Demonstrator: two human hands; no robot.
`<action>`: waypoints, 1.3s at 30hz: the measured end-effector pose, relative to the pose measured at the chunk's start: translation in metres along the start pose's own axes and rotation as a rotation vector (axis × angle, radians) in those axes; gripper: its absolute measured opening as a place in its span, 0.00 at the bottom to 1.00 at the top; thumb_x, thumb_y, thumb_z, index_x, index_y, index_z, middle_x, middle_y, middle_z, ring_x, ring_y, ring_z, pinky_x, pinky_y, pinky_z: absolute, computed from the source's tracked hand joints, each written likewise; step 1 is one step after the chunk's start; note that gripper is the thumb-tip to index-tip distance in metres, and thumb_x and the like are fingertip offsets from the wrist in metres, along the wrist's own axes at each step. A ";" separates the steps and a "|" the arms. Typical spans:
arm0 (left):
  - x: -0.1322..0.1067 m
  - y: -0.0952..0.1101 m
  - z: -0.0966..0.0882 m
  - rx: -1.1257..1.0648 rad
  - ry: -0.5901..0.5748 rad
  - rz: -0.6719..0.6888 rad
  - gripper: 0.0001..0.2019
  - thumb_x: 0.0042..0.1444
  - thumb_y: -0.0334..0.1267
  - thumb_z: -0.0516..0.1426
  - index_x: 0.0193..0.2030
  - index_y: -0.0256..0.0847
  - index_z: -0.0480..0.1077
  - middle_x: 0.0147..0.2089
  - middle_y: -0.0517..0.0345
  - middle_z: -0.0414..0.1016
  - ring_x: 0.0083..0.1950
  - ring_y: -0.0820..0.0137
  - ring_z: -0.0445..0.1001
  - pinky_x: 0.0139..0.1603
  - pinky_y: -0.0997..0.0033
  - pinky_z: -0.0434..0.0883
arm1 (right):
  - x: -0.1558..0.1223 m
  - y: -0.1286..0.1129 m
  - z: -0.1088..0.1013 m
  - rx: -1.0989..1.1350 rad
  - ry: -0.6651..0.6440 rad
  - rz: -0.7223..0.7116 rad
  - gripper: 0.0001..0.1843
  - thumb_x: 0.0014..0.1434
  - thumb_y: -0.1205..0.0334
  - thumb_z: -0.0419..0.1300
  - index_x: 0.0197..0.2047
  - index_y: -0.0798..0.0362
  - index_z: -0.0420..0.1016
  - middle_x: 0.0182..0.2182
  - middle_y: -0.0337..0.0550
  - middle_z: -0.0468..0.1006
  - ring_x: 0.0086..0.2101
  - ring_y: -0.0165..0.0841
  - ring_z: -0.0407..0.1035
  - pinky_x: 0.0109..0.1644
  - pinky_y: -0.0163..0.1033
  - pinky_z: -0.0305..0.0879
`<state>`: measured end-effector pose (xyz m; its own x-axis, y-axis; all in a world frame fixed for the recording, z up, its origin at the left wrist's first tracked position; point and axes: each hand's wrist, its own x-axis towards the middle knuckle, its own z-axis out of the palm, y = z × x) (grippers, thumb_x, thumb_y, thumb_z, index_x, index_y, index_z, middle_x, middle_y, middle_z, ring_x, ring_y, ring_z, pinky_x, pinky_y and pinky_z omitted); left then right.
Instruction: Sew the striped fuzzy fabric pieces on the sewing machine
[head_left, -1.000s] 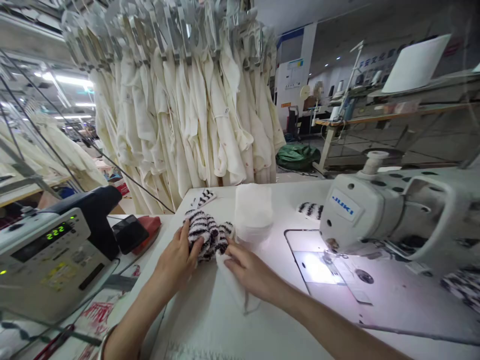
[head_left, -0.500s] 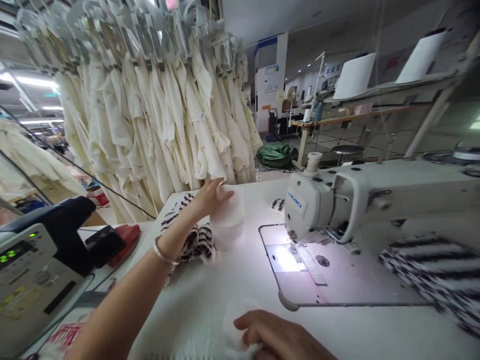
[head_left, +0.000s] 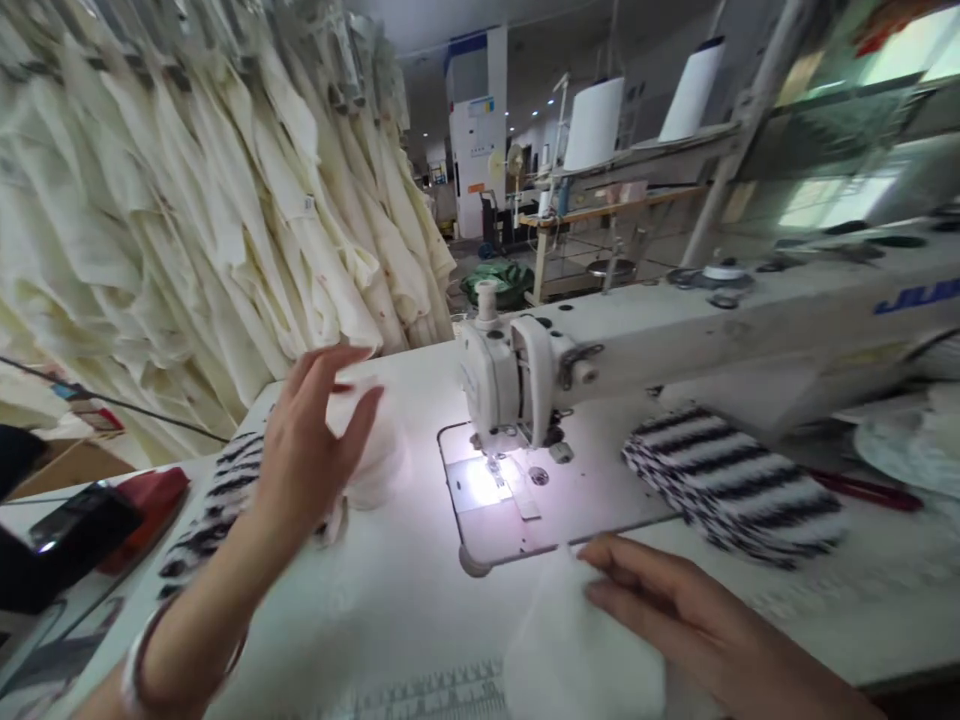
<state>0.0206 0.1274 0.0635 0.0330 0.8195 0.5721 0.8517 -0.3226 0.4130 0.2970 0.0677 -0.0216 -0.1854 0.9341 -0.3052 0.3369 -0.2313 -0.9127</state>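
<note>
My right hand (head_left: 675,610) pinches a thin white fabric piece (head_left: 577,650) by its upper corner, and the piece hangs down over the front of the sewing table. My left hand (head_left: 319,440) is raised over the left side of the table, thumb and fingers apart with nothing between them. Just beyond it lie white fabric pieces (head_left: 379,465), slightly blurred. Black-and-white striped knit fabric (head_left: 225,500) sits bunched beside my left wrist, partly hidden by the arm. The sewing machine (head_left: 495,390) stands between and beyond my hands, its lamp lighting the needle plate (head_left: 480,485).
Folded striped fabric (head_left: 735,480) lies right of the needle, with red-handled tool (head_left: 862,490) beside it. Cream garments (head_left: 300,200) hang behind the table. A ruler scale (head_left: 435,695) runs along the front. A dark device (head_left: 86,525) and red cloth (head_left: 146,510) are at left.
The view has swung right. My left hand has drawn back from the white pieces, fingers spread. My right hand has moved right and up, with a white fabric piece now clearly seen in its pinch.
</note>
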 end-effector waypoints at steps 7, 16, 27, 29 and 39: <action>-0.075 0.047 0.056 -0.762 -0.800 -0.454 0.26 0.52 0.41 0.59 0.59 0.43 0.60 0.40 0.56 0.69 0.33 0.71 0.72 0.29 0.69 0.74 | 0.020 -0.025 -0.008 -0.038 -0.331 -0.218 0.09 0.58 0.54 0.56 0.37 0.50 0.71 0.31 0.37 0.74 0.31 0.30 0.67 0.32 0.33 0.60; -0.071 0.025 0.086 -0.703 -0.850 -0.588 0.15 0.53 0.49 0.59 0.29 0.37 0.65 0.22 0.64 0.67 0.21 0.78 0.64 0.21 0.78 0.62 | 0.050 0.006 -0.008 0.043 -0.248 -0.204 0.09 0.57 0.60 0.55 0.42 0.51 0.68 0.29 0.35 0.71 0.26 0.28 0.65 0.26 0.31 0.56; -0.073 0.018 0.080 -0.682 -0.772 -0.600 0.15 0.54 0.50 0.58 0.33 0.37 0.67 0.23 0.62 0.68 0.22 0.76 0.65 0.19 0.79 0.60 | 0.041 0.021 -0.002 0.061 -0.230 -0.222 0.19 0.56 0.60 0.56 0.51 0.50 0.61 0.33 0.37 0.72 0.31 0.30 0.69 0.32 0.34 0.66; -0.074 0.020 0.077 -0.665 -0.665 -0.580 0.18 0.53 0.51 0.58 0.41 0.37 0.68 0.32 0.57 0.71 0.27 0.74 0.70 0.21 0.78 0.62 | 0.033 0.017 0.000 -0.109 -0.061 -0.318 0.18 0.58 0.60 0.53 0.53 0.49 0.63 0.31 0.37 0.72 0.30 0.30 0.70 0.34 0.35 0.67; -0.075 0.020 0.073 -0.882 -0.789 -0.723 0.32 0.60 0.62 0.43 0.51 0.32 0.65 0.36 0.48 0.73 0.30 0.67 0.75 0.32 0.64 0.75 | 0.013 -0.009 0.028 -0.622 0.118 -0.875 0.25 0.66 0.62 0.48 0.65 0.48 0.53 0.47 0.43 0.78 0.40 0.31 0.76 0.39 0.31 0.73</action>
<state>0.0734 0.0938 -0.0232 0.2668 0.8840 -0.3839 0.2073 0.3364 0.9186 0.2659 0.0741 -0.0254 -0.5102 0.7363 0.4444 0.5467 0.6766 -0.4934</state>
